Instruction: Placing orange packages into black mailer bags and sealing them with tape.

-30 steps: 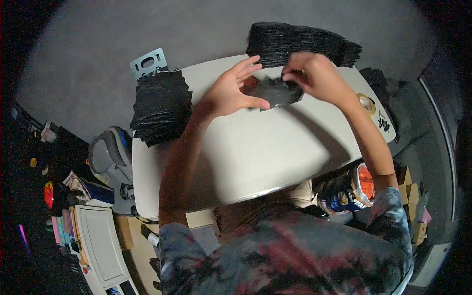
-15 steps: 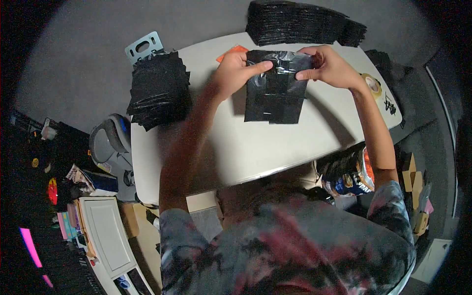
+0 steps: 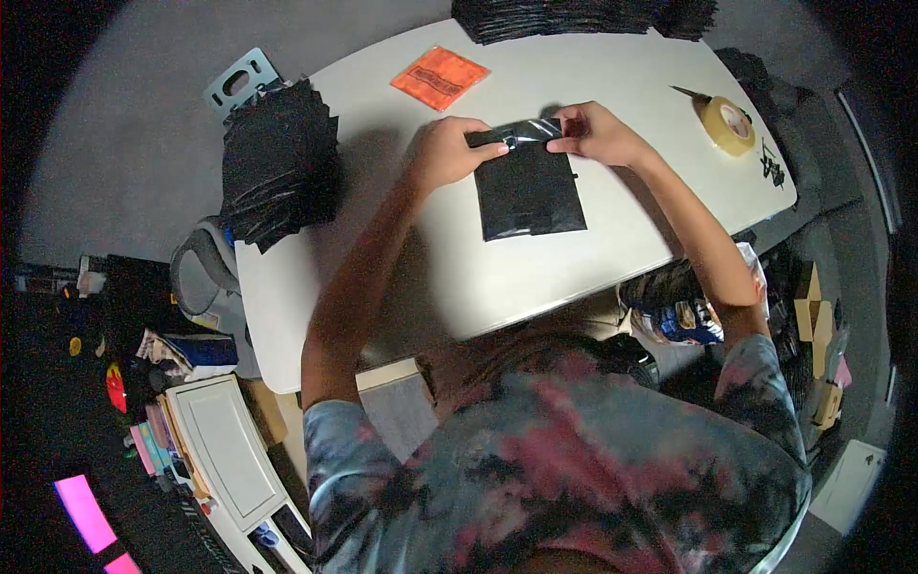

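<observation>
A black plastic bag (image 3: 531, 196) hangs or lies flat over the middle of the white table (image 3: 402, 258). Its upper edge is folded over into a shiny band. At the left end of that band, my left hand (image 3: 454, 153) pinches it between thumb and fingers. My right hand (image 3: 601, 134) grips the band's right end the same way, its fingertips partly behind the plastic. Beyond my left hand lies a flat orange packet (image 3: 440, 78) in clear wrapping, touched by neither hand.
A tall stack of black bags (image 3: 282, 163) stands at the table's left, beside a light-blue board (image 3: 241, 81). More black bags (image 3: 574, 17) line the far edge. On the right are a tape roll (image 3: 729, 126), a dark pointed tool (image 3: 690, 94) and small black pieces (image 3: 772, 169).
Both hands have come closer together, and the bag's top edge now shows as a narrow folded band. The view has shifted, and the orange packet shows whole.
</observation>
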A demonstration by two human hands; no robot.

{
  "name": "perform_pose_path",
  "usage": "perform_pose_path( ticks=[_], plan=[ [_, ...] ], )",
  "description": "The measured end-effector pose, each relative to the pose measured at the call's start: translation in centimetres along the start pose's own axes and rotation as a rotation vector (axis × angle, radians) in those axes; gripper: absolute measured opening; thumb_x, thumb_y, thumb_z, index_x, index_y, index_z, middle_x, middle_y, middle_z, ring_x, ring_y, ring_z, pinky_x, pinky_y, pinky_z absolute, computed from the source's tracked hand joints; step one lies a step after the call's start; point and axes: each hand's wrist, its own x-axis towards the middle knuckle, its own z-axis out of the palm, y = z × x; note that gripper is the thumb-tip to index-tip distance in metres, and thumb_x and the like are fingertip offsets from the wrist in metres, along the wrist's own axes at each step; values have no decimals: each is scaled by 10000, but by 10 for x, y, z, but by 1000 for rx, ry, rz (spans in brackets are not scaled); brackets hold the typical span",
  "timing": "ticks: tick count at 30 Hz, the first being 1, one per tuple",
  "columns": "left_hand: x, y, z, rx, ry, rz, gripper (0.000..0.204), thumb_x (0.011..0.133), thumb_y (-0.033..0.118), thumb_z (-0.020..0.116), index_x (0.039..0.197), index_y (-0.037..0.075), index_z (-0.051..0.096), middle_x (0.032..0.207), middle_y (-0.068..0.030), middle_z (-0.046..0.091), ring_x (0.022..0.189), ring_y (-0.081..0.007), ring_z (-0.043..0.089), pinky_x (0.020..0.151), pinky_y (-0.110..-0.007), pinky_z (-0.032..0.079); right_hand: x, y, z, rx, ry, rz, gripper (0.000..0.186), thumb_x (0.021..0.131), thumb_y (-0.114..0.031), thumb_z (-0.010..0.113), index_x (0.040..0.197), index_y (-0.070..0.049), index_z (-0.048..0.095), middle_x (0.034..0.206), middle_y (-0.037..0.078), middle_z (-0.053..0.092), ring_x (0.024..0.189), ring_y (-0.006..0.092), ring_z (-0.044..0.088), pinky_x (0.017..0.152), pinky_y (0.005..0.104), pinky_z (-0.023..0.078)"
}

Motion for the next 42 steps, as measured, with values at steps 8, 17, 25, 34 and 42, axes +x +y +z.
perform_pose_path(
  ticks=[8,17,25,34,42],
  plan=[
    [7,-9,-3,-98,-70,-17,420,757,392,891,999,69,776,804,-114,741,737,-212,714,716,-370,554,0,0,-2,-71,64,14,237,838,-143,845,813,-4,655,670,3,539,661,110,488,624,326,423],
    [5,-18,-11,-179,-132,-47,345,780,283,882,973,23,764,854,-113,765,822,-182,736,764,-331,569,-2,9,-3,-156,75,-145,171,857,-34,816,785,-12,662,691,-56,540,649,46,482,584,268,411],
    [-1,-38,-4,-232,-130,-41,289,789,269,878,911,39,754,828,-89,760,759,-151,715,743,-324,565,-7,1,-1,65,33,-31,319,872,-22,808,713,-48,532,679,-54,496,654,39,474,572,262,398],
    [-15,-3,-11,-92,-53,77,215,824,241,831,920,63,758,822,-100,746,759,-192,712,720,-344,561,-17,7,7,-86,126,-173,90,860,-23,766,878,8,684,740,66,650,679,137,581,655,310,497],
    [-13,-18,-14,84,49,559,181,865,242,775,1002,125,799,786,-75,665,734,-269,633,712,-401,514,-26,-1,-4,-581,138,-521,113,853,-107,741,938,-41,706,886,109,659,795,287,665,715,398,541]
  ],
)
